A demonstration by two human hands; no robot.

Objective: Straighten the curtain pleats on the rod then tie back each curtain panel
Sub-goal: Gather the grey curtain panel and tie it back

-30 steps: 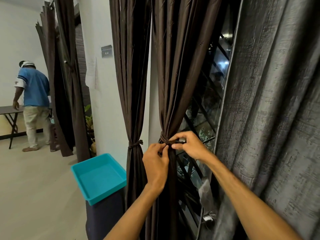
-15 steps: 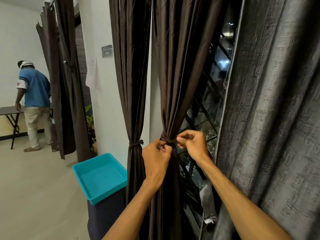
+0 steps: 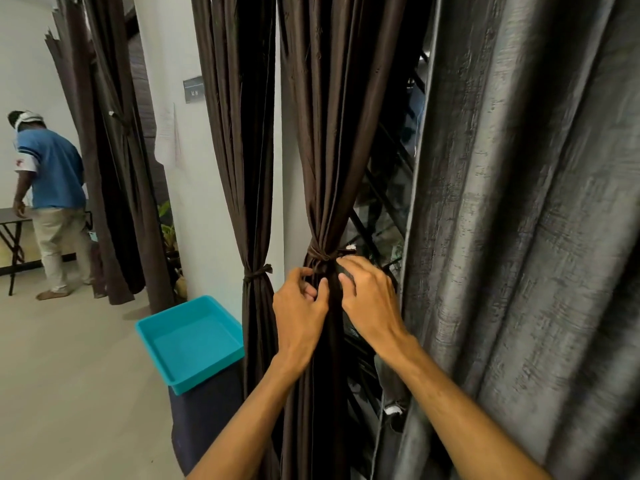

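We are cinching the tie-back (image 3: 320, 258) around the near curtain panel (image 3: 329, 150) | right hand (image 3: 369, 299) wrapping that panel, left hand (image 3: 299, 308) curled, hold unclear | fabric seeming soft, slippery: gripping just below tie-back.

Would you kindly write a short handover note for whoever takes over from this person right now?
Left hand: fingers curled at the near brown satin curtain panel, just below its brown fabric tie; grip unclear.
Right hand: fingers curled on the same panel beside the tie.
Done: this panel and the brown panel to its left are gathered and tied.
To do: the grey textured curtain hangs loose, untied.
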